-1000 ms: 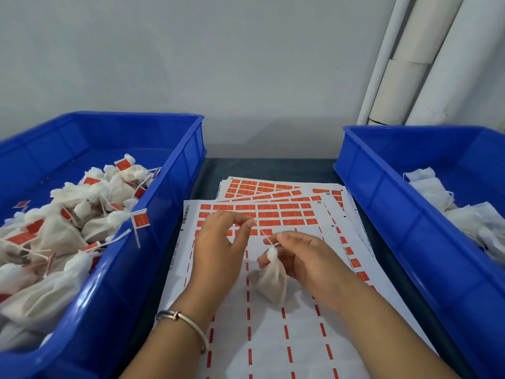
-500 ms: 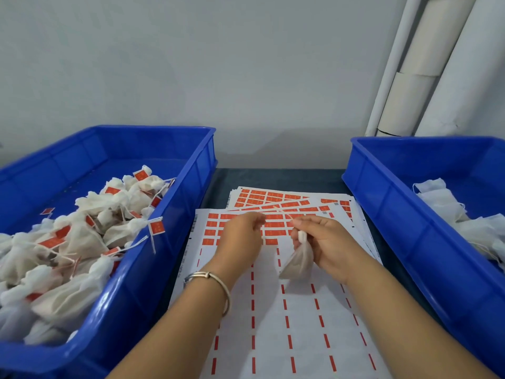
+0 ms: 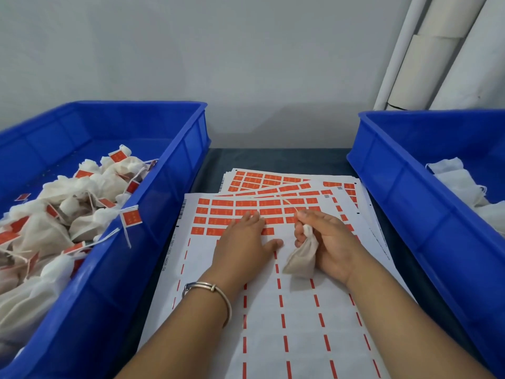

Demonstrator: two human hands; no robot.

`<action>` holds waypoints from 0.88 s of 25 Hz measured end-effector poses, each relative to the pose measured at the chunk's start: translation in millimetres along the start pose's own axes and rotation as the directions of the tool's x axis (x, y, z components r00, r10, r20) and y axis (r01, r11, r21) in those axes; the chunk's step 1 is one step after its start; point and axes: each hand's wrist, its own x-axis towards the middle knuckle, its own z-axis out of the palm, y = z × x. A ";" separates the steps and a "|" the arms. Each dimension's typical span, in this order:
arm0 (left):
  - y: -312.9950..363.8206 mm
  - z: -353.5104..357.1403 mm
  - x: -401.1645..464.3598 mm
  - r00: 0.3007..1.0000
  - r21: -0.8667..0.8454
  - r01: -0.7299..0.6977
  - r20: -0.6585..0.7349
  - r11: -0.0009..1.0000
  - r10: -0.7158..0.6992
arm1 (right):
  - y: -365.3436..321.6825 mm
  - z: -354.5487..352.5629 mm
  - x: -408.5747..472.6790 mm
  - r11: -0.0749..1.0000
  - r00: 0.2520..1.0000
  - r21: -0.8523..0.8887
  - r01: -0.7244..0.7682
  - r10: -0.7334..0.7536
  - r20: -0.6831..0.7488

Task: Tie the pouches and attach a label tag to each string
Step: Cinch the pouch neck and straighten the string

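My right hand (image 3: pixel 329 239) grips a small beige pouch (image 3: pixel 302 257) by its gathered neck, and the pouch body hangs down onto the paper. Its thin string (image 3: pixel 287 202) sticks up and away from my fingers. My left hand (image 3: pixel 244 239) lies flat with straight fingers on the top label sheet (image 3: pixel 273 310), fingertips on the last rows of orange labels (image 3: pixel 246 212). The lower part of that sheet shows only peeled backing with orange dashes.
A blue bin (image 3: pixel 153 214) at the left holds several tied pouches with orange tags. A second blue bin (image 3: pixel 404 203) at the right holds white untied pouches (image 3: pixel 459 181). More label sheets (image 3: pixel 273 179) lie fanned beneath the top one. White tubes (image 3: pixel 437 53) lean at the back right.
My left hand let go of the string and came down flat onto the orange labels. My right hand kept the pouch and lowered slightly; the view tilted downward.
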 end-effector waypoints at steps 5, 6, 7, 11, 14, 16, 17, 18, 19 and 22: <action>-1.1 4.8 -1.1 0.999 0.004 -0.015 -0.047 1.000 0.015 | 2.0 1.5 4.3 0.999 1.000 -0.041 -0.002 0.002 0.004; -1.1 5.3 -1.9 0.999 0.005 -0.009 -0.053 1.000 0.009 | 2.4 1.5 4.8 0.999 1.000 -0.039 -0.004 0.004 0.009; -0.7 5.1 -2.6 0.998 0.005 -0.006 -0.059 1.000 0.007 | 2.3 1.5 5.0 0.999 1.000 -0.033 -0.007 0.007 0.015; 1.1 3.4 -4.3 0.992 0.020 -0.039 -0.119 0.999 0.041 | 2.7 1.5 6.7 1.000 1.000 -0.010 -0.015 0.015 0.024; 3.4 2.9 -5.9 0.982 0.000 -0.050 -0.182 0.999 0.049 | 3.7 1.9 6.8 1.000 1.000 -0.014 -0.012 0.012 0.019; 4.1 1.7 -5.8 0.981 -0.016 -0.054 -0.189 0.998 0.050 | 3.5 1.3 7.3 1.000 1.000 -0.015 -0.013 0.013 0.022; 4.1 0.6 -5.3 0.981 -0.008 -0.060 -0.185 0.998 0.057 | 3.2 0.8 7.7 1.000 1.000 -0.012 -0.015 0.015 0.025; 4.1 -0.4 -5.0 0.981 0.015 -0.068 -0.179 0.998 0.069 | 2.8 0.1 7.9 1.000 0.999 -0.008 -0.016 0.016 0.029; 4.3 -1.7 -5.2 0.981 0.051 -0.078 -0.176 0.996 0.086 | 2.5 -0.5 8.1 1.000 0.999 -0.004 -0.018 0.018 0.034; 4.8 -5.0 -3.5 0.977 0.140 -0.110 -0.167 0.984 0.133 | 2.7 -1.8 8.3 1.000 0.999 0.014 -0.026 0.025 0.043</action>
